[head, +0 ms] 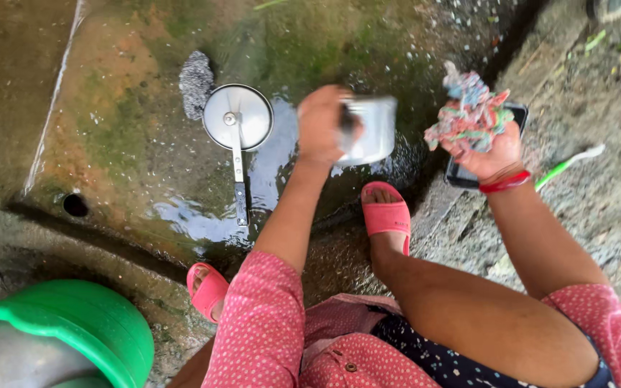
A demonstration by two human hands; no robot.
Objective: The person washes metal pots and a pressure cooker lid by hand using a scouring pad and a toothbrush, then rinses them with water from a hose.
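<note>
Left hand (321,123) clamped on steel pot (369,129), blurred, over wet slab. Right hand (486,151) clutching multicolour scrubber (472,111). Lid (238,118) left, apart; open wet floor beyond.

We are extending our left arm far forward, the left hand (320,123) closing in a full grip. Our right arm is reaching out on the right, wrist bent, the right hand (489,152) clenching, fingers curled upward.
</note>
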